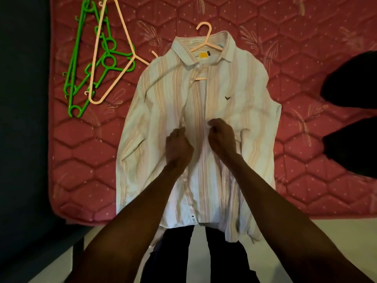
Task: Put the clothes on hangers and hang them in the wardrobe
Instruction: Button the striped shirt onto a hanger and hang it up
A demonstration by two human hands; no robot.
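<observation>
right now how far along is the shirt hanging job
Done: a peach hanger sits inside the striped shirt, hook out past the collar. In hand: the left hand and right hand pinch its front plackets mid-chest, apparently buttoning. Left: hanging it; dark clothes and spare hangers wait.

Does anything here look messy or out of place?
Mostly tidy. The striped shirt lies flat on the mattress with a peach hanger inside. The spare hangers lie in a tangled, crisscrossed heap at upper left, and the shirt's hem hangs over the mattress edge.
</observation>
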